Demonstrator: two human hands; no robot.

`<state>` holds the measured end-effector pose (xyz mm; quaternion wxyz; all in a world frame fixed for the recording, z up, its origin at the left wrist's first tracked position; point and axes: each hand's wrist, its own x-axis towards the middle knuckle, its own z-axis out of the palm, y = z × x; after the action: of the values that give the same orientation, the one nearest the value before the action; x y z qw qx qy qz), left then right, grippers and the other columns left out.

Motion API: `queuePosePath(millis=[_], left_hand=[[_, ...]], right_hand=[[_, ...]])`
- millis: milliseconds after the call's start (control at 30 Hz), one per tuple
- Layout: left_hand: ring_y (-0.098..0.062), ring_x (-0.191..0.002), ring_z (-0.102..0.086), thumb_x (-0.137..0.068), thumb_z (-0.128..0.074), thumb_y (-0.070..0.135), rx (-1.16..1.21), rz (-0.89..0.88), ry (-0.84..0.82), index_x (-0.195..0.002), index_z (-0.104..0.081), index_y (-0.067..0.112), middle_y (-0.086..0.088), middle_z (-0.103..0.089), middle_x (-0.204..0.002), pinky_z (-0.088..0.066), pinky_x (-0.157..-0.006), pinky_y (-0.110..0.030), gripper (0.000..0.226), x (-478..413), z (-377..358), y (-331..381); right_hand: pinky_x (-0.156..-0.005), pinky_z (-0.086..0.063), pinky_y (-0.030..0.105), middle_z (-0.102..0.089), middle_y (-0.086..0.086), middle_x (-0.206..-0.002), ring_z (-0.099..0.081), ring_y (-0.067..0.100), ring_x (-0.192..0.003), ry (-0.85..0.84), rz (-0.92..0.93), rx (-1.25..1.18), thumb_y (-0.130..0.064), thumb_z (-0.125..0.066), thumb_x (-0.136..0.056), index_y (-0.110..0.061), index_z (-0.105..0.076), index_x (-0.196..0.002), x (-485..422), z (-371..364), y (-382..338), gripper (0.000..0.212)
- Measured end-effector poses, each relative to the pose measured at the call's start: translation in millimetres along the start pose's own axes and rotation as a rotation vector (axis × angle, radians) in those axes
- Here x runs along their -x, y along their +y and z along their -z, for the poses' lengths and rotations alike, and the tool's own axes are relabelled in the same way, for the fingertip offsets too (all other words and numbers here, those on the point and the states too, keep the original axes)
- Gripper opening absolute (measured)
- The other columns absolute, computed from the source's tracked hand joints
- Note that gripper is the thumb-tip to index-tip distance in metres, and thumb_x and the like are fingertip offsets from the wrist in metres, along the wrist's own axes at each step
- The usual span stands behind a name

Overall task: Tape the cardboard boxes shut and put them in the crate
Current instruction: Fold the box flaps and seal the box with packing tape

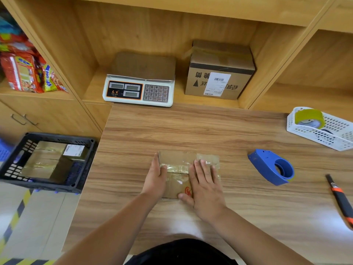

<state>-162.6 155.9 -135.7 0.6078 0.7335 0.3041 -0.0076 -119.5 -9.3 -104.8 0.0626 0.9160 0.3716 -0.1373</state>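
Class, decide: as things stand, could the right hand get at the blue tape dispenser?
Probably yes: the right hand presses the box, and only bare table lies between it and the tape dispenser.

- One view only: wide-angle head camera, worn by the person, faced forward and steeply down on the tabletop [229,131].
- Close range; left hand [155,175] and right hand [205,183] sat just below frame centre.
- Top of frame reached the shelf recess [179,90]; left edge took in the crate [87,161].
- Straight edges bowed toward the borders.
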Motion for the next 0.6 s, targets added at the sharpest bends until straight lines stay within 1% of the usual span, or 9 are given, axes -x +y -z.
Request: queuePosePath(millis=[100,200,267,333,367,433,467,533,600], left_hand=[[-0.01,-0.143,-0.016,-0.102,-0.035,0.025,0.012,0.006,-0.013,-0.151,-0.007,0.028,0.005,-0.016,-0.158,-0.014,-0.114,-0.025,0.058,0.9,1.5,1.4],[-0.015,-0.141,-0.025,-0.102,-0.035,0.026,0.014,0.009,-0.009,-0.152,-0.008,0.028,0.003,-0.024,-0.156,-0.022,-0.117,-0.035,0.057,2.6,3.4,3.8],[-0.013,-0.142,-0.021,-0.102,-0.035,0.025,-0.005,-0.01,-0.011,-0.152,-0.007,0.026,0.003,-0.02,-0.157,-0.018,-0.116,-0.029,0.057,3.5,2.7,5.2],[-0.013,-0.143,-0.019,-0.102,-0.035,0.026,-0.015,-0.016,-0.008,-0.152,-0.007,0.025,0.003,-0.019,-0.157,-0.017,-0.113,-0.025,0.057,3.9,1.9,5.1],[-0.013,-0.143,-0.019,-0.102,-0.035,0.026,-0.016,-0.015,-0.007,-0.152,-0.007,0.025,0.003,-0.019,-0.157,-0.017,-0.114,-0.026,0.057,3.8,1.6,4.9],[-0.014,-0.143,-0.019,-0.102,-0.034,0.027,-0.017,-0.015,-0.004,-0.152,-0.007,0.026,0.003,-0.019,-0.158,-0.018,-0.115,-0.028,0.057,3.6,1.5,3.8],[-0.014,-0.143,-0.019,-0.102,-0.034,0.027,-0.02,-0.017,-0.003,-0.152,-0.006,0.027,0.003,-0.018,-0.158,-0.018,-0.115,-0.028,0.057,3.5,1.5,3.2],[-0.016,-0.143,-0.019,-0.102,-0.033,0.027,-0.046,-0.027,-0.009,-0.152,-0.005,0.027,0.003,-0.016,-0.158,-0.019,-0.113,-0.028,0.057,3.5,2.0,3.0],[-0.018,-0.144,-0.019,-0.102,-0.032,0.026,-0.139,-0.047,-0.014,-0.152,-0.003,0.024,0.001,-0.013,-0.159,-0.022,-0.113,-0.031,0.058,4.0,3.1,4.6]], right_hand=[[-0.11,0.024,0.051,0.035,0.007,-0.15,0.044,0.024,-0.133,-0.012,0.13,0.018,-0.077,0.013,-0.075,-0.034,0.023,-0.144,-5.5,-2.9,-17.7,0.083],[-0.111,0.025,0.046,0.035,0.004,-0.149,0.044,0.023,-0.132,0.007,0.135,-0.009,-0.077,0.013,-0.075,-0.037,0.024,-0.142,-8.1,-4.1,-26.6,0.079],[-0.112,0.023,0.047,0.033,0.005,-0.149,0.041,0.025,-0.134,0.007,0.139,0.037,-0.075,0.01,-0.079,-0.038,0.02,-0.143,-4.8,-0.5,-18.7,0.075],[-0.116,0.014,0.051,0.017,0.008,-0.155,0.025,0.03,-0.142,0.038,0.128,0.076,-0.071,0.001,-0.084,-0.037,0.002,-0.149,1.8,5.2,-6.8,0.073],[-0.117,0.003,0.053,-0.001,0.01,-0.158,0.008,0.033,-0.145,0.05,0.109,0.082,-0.069,-0.006,-0.087,-0.036,-0.014,-0.15,7.1,9.3,-2.3,0.071],[-0.11,-0.016,0.051,-0.035,0.012,-0.15,-0.025,0.034,-0.141,0.048,0.074,0.073,-0.065,-0.016,-0.089,-0.03,-0.04,-0.143,19.7,13.9,5.2,0.069],[-0.106,-0.019,0.048,-0.041,0.012,-0.147,-0.031,0.033,-0.138,0.035,0.062,0.081,-0.064,-0.017,-0.09,-0.028,-0.045,-0.141,25.5,13.4,10.3,0.068],[-0.105,-0.019,0.048,-0.044,0.014,-0.145,-0.034,0.035,-0.137,0.007,0.021,0.098,-0.062,-0.01,-0.093,-0.025,-0.047,-0.139,36.3,11.1,24.4,0.07],[-0.106,-0.019,0.049,-0.046,0.016,-0.143,-0.036,0.037,-0.135,0.063,-0.028,0.094,-0.061,-0.004,-0.095,-0.023,-0.052,-0.136,43.9,10.3,37.2,0.073]])
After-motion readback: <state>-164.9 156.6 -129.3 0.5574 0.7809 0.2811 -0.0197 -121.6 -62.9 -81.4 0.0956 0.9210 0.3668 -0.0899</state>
